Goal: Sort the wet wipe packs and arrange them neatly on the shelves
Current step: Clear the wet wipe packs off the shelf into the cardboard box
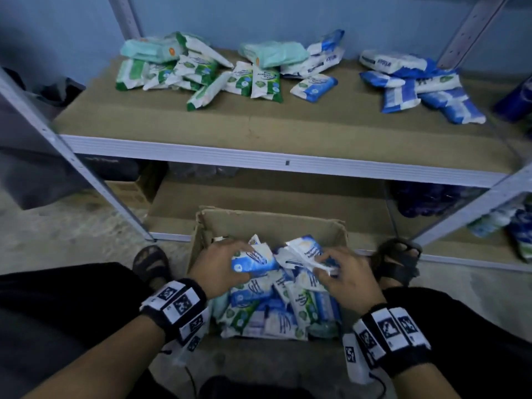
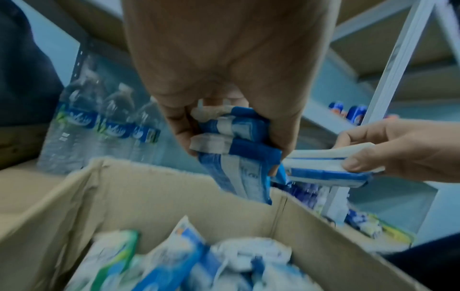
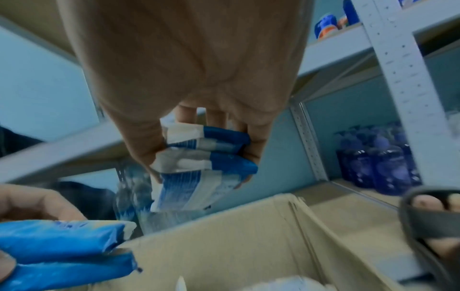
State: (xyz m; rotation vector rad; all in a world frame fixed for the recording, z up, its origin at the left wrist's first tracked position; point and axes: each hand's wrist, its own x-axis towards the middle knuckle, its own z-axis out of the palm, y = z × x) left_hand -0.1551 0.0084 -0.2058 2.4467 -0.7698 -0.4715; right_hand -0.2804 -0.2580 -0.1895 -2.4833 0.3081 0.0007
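Note:
An open cardboard box (image 1: pixel 270 223) on the floor holds several blue and green wet wipe packs (image 1: pixel 267 309). Over it my left hand (image 1: pixel 221 262) grips two blue packs (image 2: pixel 236 141) stacked together. My right hand (image 1: pixel 342 272) grips two more blue-and-white packs (image 3: pixel 206 157), level with the left hand's. On the shelf above (image 1: pixel 259 122), green packs (image 1: pixel 184 70) lie heaped at the left, mixed green and blue ones (image 1: pixel 288 64) in the middle, blue packs (image 1: pixel 417 84) at the right.
Grey metal shelf posts (image 1: pixel 72 162) flank the box. Water bottles (image 2: pixel 99 126) and a carton (image 1: pixel 129 191) stand on the lower shelf at the left, blue bottles (image 3: pixel 381 157) at the right. My sandalled feet (image 1: pixel 400 260) sit either side of the box.

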